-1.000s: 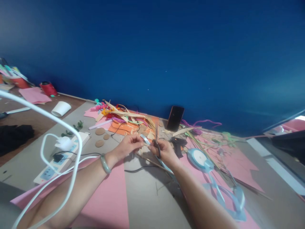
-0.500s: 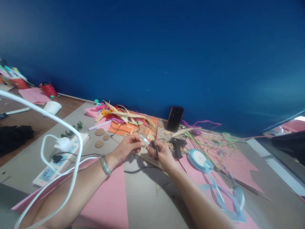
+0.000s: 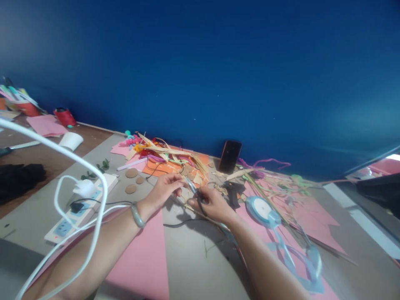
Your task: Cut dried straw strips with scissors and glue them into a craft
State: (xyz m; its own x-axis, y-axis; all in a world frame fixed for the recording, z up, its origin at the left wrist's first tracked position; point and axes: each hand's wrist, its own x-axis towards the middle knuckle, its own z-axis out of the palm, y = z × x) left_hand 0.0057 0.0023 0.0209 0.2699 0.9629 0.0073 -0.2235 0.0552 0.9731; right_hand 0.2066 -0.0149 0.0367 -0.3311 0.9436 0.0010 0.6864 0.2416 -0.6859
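Observation:
My left hand (image 3: 165,189), with a pale green bangle on the wrist, pinches the end of a light blue ribbon strip (image 3: 189,182) above the table. My right hand (image 3: 212,204) is closed round a pair of dark scissors (image 3: 197,196), whose blades point up and left toward the ribbon. Both hands meet over the grey table (image 3: 193,258), just in front of a heap of straw and coloured scraps (image 3: 165,156). A spool of light blue ribbon (image 3: 261,208) lies to the right of my right hand, its loose ribbon trailing toward the front.
Pink paper sheets (image 3: 140,258) lie under my arms. A white power strip (image 3: 81,204) with white cables sits at the left. A black phone (image 3: 229,156) leans on the blue wall. A white paper cup (image 3: 71,141) and brown discs (image 3: 131,173) lie further left.
My right hand has tipped the scissors from upright to slanting left and lowered them. The left hand keeps its pinch on the ribbon and has shifted slightly left.

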